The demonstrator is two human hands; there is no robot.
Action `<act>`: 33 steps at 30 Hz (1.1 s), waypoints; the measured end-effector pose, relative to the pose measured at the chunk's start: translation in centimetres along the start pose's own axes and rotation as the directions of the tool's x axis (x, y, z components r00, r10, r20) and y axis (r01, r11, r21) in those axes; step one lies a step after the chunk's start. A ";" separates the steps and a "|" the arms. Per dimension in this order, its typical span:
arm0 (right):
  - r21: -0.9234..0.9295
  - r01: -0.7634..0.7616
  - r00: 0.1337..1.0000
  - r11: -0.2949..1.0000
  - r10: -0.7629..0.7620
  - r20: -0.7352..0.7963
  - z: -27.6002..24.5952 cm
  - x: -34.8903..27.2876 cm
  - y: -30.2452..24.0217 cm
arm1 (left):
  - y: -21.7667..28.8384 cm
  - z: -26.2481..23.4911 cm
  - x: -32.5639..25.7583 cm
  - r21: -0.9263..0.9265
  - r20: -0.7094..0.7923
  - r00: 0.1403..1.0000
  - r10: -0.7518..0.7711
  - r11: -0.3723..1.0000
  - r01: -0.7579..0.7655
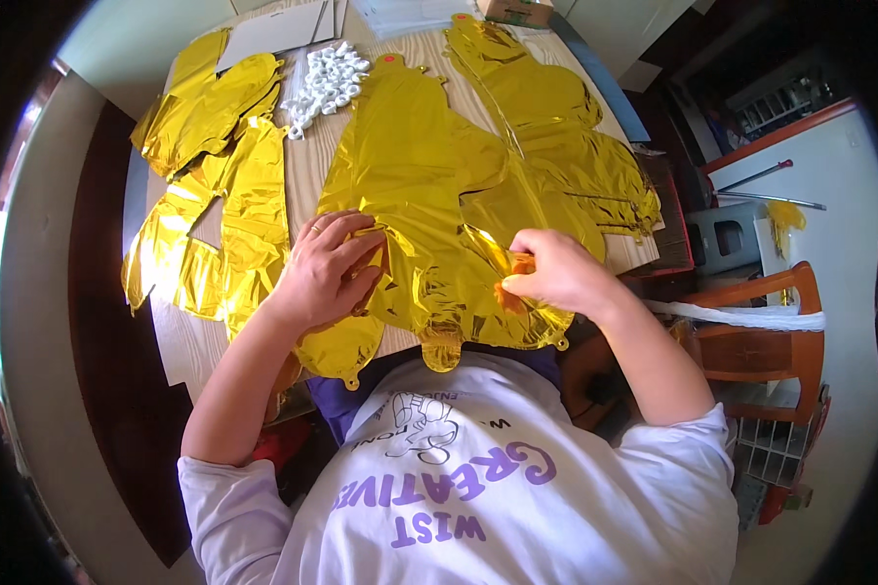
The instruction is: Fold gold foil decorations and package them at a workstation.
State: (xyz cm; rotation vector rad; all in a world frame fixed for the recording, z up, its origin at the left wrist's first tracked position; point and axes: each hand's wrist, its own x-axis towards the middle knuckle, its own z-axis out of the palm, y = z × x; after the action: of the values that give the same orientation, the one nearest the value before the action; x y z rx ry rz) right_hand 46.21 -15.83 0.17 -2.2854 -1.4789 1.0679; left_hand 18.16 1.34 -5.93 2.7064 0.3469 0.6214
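Observation:
A flat gold foil balloon (400, 166) lies across the middle of the table, its lower end with a small rounded tab reaching the edge nearest me. My left hand (327, 268) is on its left side, fingers curled and closed on the foil, which creases around them. On the right side my right hand (558, 273) pinches a gathered bit of the foil between thumb and fingers; orange reflections show there. More flat gold balloons (546, 117) lie to the right, partly against the middle one. Others (244, 185) are spread on the left, folded and overlapping.
A heap of small white plastic pieces (327, 83) sits near the far side of the wooden table (190, 346). Behind it are grey boards (273, 37) and a small cardboard box (517, 12). An orange-brown chair (761, 356) and a grey stool (732, 239) stand at the right.

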 end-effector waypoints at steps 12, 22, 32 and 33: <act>0.674 -0.073 0.991 0.735 0.127 -0.032 -1.9 -1.7 4.4 | 1.8 -1.5 1.2 0.032 0.105 0.994 -0.035 0.999 0.031; 0.305 -0.044 0.996 0.951 0.066 -0.064 -5.2 -0.3 8.1 | 3.4 3.6 5.9 -0.026 0.083 0.991 0.107 0.994 -0.105; 0.366 0.026 0.976 0.930 0.056 -0.211 -3.5 -1.4 9.3 | 3.1 4.2 6.0 -0.037 0.123 0.986 0.112 0.993 -0.109; 0.350 0.007 0.974 0.937 0.073 -0.215 -3.6 -1.4 9.2 | 3.1 4.2 6.1 -0.032 0.127 0.986 0.109 0.994 -0.106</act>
State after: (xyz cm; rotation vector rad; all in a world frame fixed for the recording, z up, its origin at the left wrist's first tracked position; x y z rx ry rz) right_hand 54.74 -20.64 -1.53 -2.1027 -1.0700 0.9522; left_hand 25.95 -0.78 -6.00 2.7379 0.1598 0.4738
